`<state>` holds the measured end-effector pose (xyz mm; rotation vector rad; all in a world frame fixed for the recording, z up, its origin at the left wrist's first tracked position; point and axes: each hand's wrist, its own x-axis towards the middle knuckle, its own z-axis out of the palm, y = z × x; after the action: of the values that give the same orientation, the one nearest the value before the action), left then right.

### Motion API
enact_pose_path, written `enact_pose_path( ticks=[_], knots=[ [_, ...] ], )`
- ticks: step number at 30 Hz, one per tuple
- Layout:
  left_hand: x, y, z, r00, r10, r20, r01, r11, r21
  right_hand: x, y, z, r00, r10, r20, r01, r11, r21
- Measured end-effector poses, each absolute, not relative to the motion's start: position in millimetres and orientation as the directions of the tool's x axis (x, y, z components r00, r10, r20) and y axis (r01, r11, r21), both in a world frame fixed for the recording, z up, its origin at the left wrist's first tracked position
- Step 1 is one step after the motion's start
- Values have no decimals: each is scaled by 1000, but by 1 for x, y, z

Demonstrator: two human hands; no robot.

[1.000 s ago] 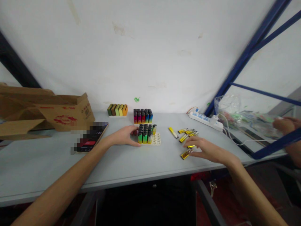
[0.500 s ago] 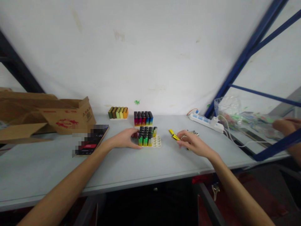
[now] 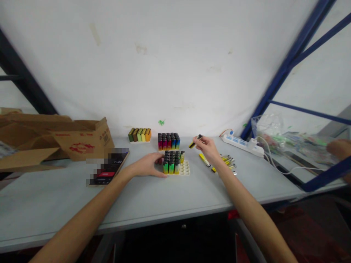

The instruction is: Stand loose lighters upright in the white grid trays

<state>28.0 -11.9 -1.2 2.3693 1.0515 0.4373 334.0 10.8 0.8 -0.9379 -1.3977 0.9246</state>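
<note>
My right hand (image 3: 204,147) pinches a yellow and black lighter (image 3: 192,144), held tilted above the table, right of the trays. My left hand (image 3: 150,165) grips the left side of a white lighter tray (image 3: 185,168), thumb at the front and fingers behind, partly hidden by the lighters. Green, teal and yellowish lighters (image 3: 171,168) with black tops stand upright in its left part; empty round holes show at its right. Below my right hand lie a loose yellow lighter (image 3: 204,160) and a pile of yellow lighters (image 3: 228,160), partly covered by my forearm.
Behind stand a block of red-to-blue lighters (image 3: 169,141) and a block of green-to-orange ones (image 3: 139,134). A tablet-like screen (image 3: 109,168) and an open cardboard box (image 3: 82,140) are at left. A power strip (image 3: 243,144), a blue rack post (image 3: 274,84) and another person's hand (image 3: 338,149) are at right.
My right hand has lifted a lighter from beside the pile and moved it up and left. More of the pile shows now. My left hand keeps its place at the tray.
</note>
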Motion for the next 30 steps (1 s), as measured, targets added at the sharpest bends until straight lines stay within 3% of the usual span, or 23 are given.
enact_pose_path(
  ticks=[9,13,20,30],
  knots=[
    [28,-12,-1,654,753,75,609,-582,539,318,-13,-8,-260,926,275,-117,253,-960],
    [28,-11,-2,638,767,71,641,-580,502,315,-12,-9,-184,940,287,28,297,-954],
    [28,-12,0,644,762,68,623,-573,532,317,-11,-19,-32,902,432,401,407,-820],
    [28,-12,-2,651,755,85,585,-570,577,311,-14,-20,-116,905,410,396,420,-817]
  ],
)
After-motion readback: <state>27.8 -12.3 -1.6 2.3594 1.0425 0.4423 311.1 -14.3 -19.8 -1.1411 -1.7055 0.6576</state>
